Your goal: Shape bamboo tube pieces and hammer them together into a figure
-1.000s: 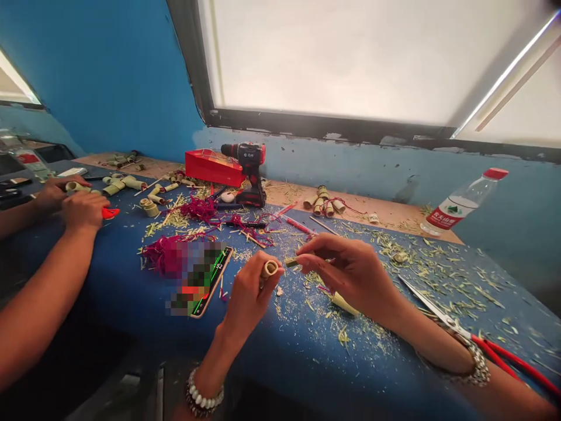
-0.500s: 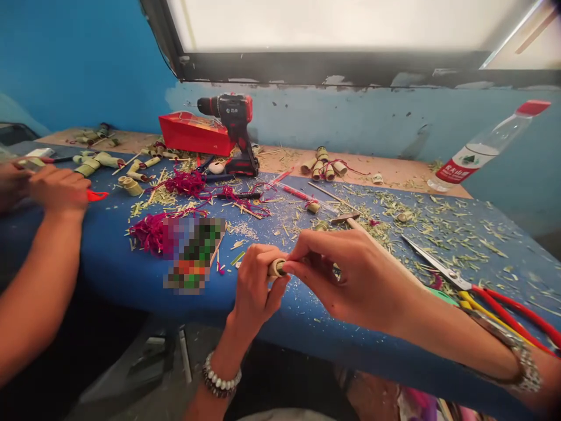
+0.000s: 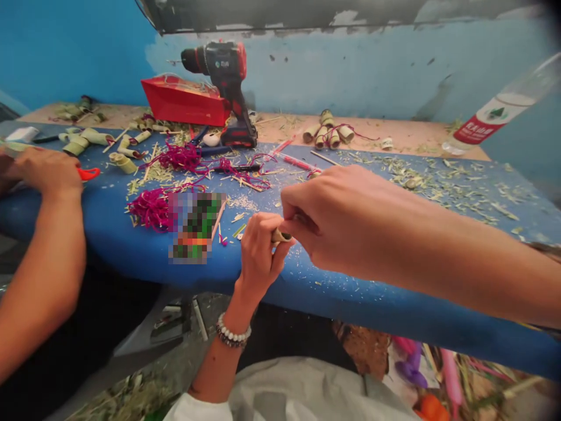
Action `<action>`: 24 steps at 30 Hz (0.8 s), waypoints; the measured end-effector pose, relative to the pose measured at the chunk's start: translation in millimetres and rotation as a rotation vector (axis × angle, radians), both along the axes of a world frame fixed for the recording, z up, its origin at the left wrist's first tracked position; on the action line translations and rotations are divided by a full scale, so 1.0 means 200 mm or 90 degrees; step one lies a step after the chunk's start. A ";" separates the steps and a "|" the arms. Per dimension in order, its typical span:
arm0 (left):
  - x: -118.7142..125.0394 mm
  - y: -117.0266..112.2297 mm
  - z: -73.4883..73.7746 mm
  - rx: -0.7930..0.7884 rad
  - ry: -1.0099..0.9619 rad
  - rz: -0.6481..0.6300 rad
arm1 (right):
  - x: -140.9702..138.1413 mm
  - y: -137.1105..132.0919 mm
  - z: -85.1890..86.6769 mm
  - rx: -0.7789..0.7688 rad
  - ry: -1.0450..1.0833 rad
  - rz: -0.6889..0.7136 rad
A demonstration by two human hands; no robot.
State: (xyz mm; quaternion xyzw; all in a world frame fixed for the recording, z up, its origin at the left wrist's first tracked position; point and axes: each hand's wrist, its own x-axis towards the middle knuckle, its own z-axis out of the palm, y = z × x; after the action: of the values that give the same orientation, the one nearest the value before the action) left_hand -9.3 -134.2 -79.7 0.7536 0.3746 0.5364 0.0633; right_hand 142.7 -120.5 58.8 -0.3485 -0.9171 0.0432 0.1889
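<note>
My left hand [image 3: 260,257] grips a short pale rolled tube [image 3: 281,236], probably of dried leaf, between thumb and fingers. My right hand [image 3: 333,219] comes in from the right and pinches the tube's far end, with its fingertips partly hiding it. Both hands are above the front of the blue-covered table [image 3: 131,240]. A phone [image 3: 193,228], blurred out, lies just left of my left hand. Pale shavings are scattered on the cloth around them.
A co-worker's hand [image 3: 41,172] works at the left near a red-handled tool [image 3: 89,173]. Magenta shreds [image 3: 151,209], a cordless drill [image 3: 221,76], a red box [image 3: 184,99], bundled rolls [image 3: 328,131] and a plastic bottle [image 3: 495,111] lie farther back.
The view has tilted down, so everything sits higher in the frame. My right forearm has swung across the table and now covers the scissors. Both hands still hold the tube.
</note>
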 end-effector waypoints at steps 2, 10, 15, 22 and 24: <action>0.00 0.00 -0.01 -0.007 -0.001 0.015 | -0.01 0.00 -0.02 0.026 0.017 0.016; 0.00 0.03 0.01 -0.017 -0.098 0.026 | 0.02 -0.02 -0.03 -0.015 0.078 0.005; 0.00 0.02 0.04 -0.099 -0.170 0.020 | 0.03 -0.01 -0.01 -0.008 0.158 0.015; -0.02 0.01 0.05 -0.138 -0.189 -0.002 | 0.00 0.03 -0.11 0.066 0.144 0.095; -0.02 0.02 0.05 -0.144 -0.189 -0.004 | 0.00 0.03 -0.13 0.119 0.096 0.109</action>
State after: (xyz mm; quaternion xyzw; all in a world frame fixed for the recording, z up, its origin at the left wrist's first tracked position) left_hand -13.0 -130.9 -70.1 0.6555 0.4166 0.5959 0.2041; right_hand 142.5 -114.1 33.5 -0.2453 -0.9268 -0.0007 0.2843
